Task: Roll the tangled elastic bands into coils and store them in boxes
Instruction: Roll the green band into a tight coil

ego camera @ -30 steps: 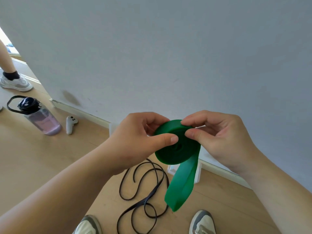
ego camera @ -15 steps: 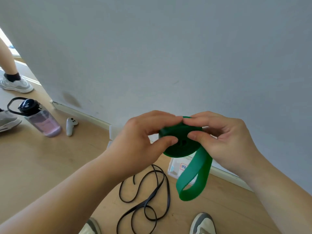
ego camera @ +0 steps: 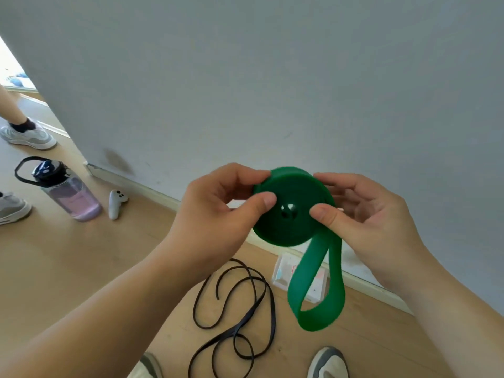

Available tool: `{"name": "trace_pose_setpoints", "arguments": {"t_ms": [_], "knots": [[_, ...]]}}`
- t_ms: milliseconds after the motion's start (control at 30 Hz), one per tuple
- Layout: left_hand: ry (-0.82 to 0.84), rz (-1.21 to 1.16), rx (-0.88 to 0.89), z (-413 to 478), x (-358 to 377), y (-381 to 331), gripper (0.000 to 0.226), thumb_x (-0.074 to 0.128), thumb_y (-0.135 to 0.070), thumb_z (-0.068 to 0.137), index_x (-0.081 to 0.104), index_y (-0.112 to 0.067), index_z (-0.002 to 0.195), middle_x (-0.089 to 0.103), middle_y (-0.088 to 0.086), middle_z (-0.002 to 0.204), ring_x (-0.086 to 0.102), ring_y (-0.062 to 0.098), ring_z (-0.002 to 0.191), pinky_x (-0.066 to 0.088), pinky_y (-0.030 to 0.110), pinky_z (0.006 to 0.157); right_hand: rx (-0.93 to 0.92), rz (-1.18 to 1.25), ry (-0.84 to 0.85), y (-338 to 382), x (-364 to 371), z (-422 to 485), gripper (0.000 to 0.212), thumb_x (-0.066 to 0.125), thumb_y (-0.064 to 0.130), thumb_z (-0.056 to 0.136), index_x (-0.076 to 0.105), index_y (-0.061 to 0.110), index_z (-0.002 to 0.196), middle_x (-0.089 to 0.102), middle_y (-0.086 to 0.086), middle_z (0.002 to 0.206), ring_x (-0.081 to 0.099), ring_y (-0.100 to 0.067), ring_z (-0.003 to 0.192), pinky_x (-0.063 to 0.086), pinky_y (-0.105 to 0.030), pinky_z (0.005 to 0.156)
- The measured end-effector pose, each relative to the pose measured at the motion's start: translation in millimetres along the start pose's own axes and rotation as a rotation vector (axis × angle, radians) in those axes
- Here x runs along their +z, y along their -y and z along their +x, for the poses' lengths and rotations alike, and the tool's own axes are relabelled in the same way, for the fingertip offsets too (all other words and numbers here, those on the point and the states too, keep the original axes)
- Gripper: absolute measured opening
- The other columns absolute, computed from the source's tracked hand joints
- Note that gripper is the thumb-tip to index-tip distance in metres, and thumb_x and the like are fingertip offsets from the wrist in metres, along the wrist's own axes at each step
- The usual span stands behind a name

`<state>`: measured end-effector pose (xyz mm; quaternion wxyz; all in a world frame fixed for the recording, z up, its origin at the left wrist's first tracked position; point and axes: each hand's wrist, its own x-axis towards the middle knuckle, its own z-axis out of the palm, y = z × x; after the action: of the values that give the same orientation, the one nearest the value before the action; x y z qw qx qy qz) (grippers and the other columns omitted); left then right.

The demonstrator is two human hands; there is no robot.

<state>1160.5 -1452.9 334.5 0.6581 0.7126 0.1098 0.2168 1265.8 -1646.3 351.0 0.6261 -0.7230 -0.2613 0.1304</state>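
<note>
A wide green elastic band [ego camera: 291,211] is wound into a thick coil held up in front of the wall, its flat face toward me. A short loop of the band's loose end hangs below the coil. My left hand [ego camera: 218,214] pinches the coil's left edge, thumb on the face. My right hand [ego camera: 362,214] grips the right edge, thumb pressed near the centre hole. A thin black band [ego camera: 240,317] lies tangled on the wooden floor below. A small white box [ego camera: 283,271] stands by the skirting board, partly hidden behind the green loop.
A purple water bottle [ego camera: 68,195] with a black lid and a white controller [ego camera: 116,203] lie on the floor at left. Another person's feet in sneakers [ego camera: 30,136] stand at the far left. My own shoes [ego camera: 327,361] show at the bottom edge.
The coil has grown and turned its face toward me. The hanging green tail has become shorter as more of it was wound on. The view has shifted slightly.
</note>
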Motion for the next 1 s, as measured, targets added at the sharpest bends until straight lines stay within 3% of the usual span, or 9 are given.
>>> {"name": "trace_pose_setpoints", "arguments": {"t_ms": [133, 267, 333, 433, 533, 633, 767, 867, 1000], "knots": [[-0.012, -0.12, -0.043, 1.3, -2.8, 2.3, 0.021, 0.075, -0.005, 0.091, 0.068, -0.018, 0.105, 0.078, 0.005, 0.107, 0.074, 0.022, 0.107, 0.059, 0.045, 0.095, -0.049, 0.05, 0.026, -2.4, 4.2, -1.9, 0.048, 0.07, -0.002, 0.089, 0.07, 0.032, 0.123, 0.078, 0.007, 0.115, 0.073, -0.011, 0.11, 0.057, -0.021, 0.092], [0.114, 0.349, 0.112, -3.2, -2.8, 5.2, 0.042, 0.076, -0.015, 0.091, 0.061, -0.032, 0.126, 0.068, -0.019, 0.123, 0.064, -0.001, 0.118, 0.056, 0.026, 0.1, -0.09, -0.223, 0.067, -5.6, 3.3, -1.2, 0.052, 0.066, -0.004, 0.094, 0.073, 0.04, 0.119, 0.075, 0.015, 0.113, 0.069, -0.006, 0.111, 0.052, -0.014, 0.095], [0.189, 0.493, 0.249, -3.7, -2.3, 7.7, 0.051, 0.075, -0.016, 0.092, 0.059, -0.031, 0.139, 0.067, -0.019, 0.125, 0.063, 0.003, 0.119, 0.054, 0.023, 0.1, -0.134, -0.349, 0.126, -6.7, 4.5, -3.2, 0.05, 0.066, -0.006, 0.093, 0.073, 0.036, 0.12, 0.073, 0.014, 0.11, 0.067, -0.007, 0.111, 0.05, -0.011, 0.091], [0.18, 0.438, 0.236, -3.1, -0.7, 11.6, 0.04, 0.073, -0.01, 0.094, 0.07, -0.025, 0.13, 0.07, -0.012, 0.116, 0.067, 0.009, 0.112, 0.059, 0.026, 0.09, -0.121, -0.346, 0.106, -6.2, 7.3, -4.9, 0.042, 0.074, 0.001, 0.089, 0.075, 0.035, 0.114, 0.075, 0.015, 0.105, 0.07, -0.007, 0.105, 0.054, -0.016, 0.091], [0.086, 0.221, 0.074, -2.5, 1.2, 6.7, 0.033, 0.073, -0.007, 0.093, 0.076, -0.026, 0.119, 0.073, -0.009, 0.109, 0.068, 0.008, 0.107, 0.06, 0.019, 0.082, -0.053, -0.194, -0.005, -3.3, 4.3, -2.0, 0.03, 0.082, 0.011, 0.083, 0.073, 0.032, 0.102, 0.079, 0.009, 0.097, 0.075, -0.012, 0.094, 0.061, -0.03, 0.089], [-0.027, 0.108, 0.009, -0.7, 0.1, 4.3, 0.031, 0.076, -0.01, 0.091, 0.076, -0.033, 0.112, 0.078, -0.012, 0.101, 0.071, 0.006, 0.102, 0.057, 0.014, 0.08, -0.065, -0.129, -0.02, -0.6, 5.4, -1.6, 0.028, 0.08, 0.016, 0.085, 0.076, 0.034, 0.105, 0.08, 0.008, 0.1, 0.075, -0.017, 0.094, 0.061, -0.037, 0.09], [-0.032, -0.053, -0.079, -1.6, 1.8, 8.9, 0.023, 0.078, -0.017, 0.09, 0.075, -0.028, 0.11, 0.078, -0.002, 0.107, 0.074, 0.018, 0.105, 0.061, 0.04, 0.092, -0.068, -0.033, -0.029, -2.6, 8.7, -0.1, 0.025, 0.07, 0.022, 0.09, 0.077, 0.035, 0.11, 0.08, 0.008, 0.105, 0.075, -0.014, 0.1, 0.059, -0.025, 0.091], [0.072, 0.138, -0.085, -3.8, 2.2, 6.2, 0.017, 0.078, -0.022, 0.09, 0.069, -0.027, 0.103, 0.075, -0.01, 0.109, 0.072, 0.007, 0.104, 0.061, 0.035, 0.092, -0.086, -0.122, 0.023, -6.1, 4.9, 0.8, 0.029, 0.069, 0.003, 0.094, 0.08, 0.028, 0.105, 0.079, 0.006, 0.102, 0.074, -0.017, 0.1, 0.061, -0.029, 0.088], [0.232, 0.381, 0.015, -4.2, 2.9, 1.6, 0.032, 0.077, -0.019, 0.09, 0.067, -0.033, 0.118, 0.071, -0.021, 0.11, 0.066, -0.004, 0.11, 0.058, 0.02, 0.092, -0.132, -0.312, 0.125, -9.7, 8.8, -3.4, 0.031, 0.072, -0.004, 0.089, 0.082, 0.025, 0.098, 0.075, 0.01, 0.097, 0.071, -0.013, 0.099, 0.058, -0.022, 0.083]]}}
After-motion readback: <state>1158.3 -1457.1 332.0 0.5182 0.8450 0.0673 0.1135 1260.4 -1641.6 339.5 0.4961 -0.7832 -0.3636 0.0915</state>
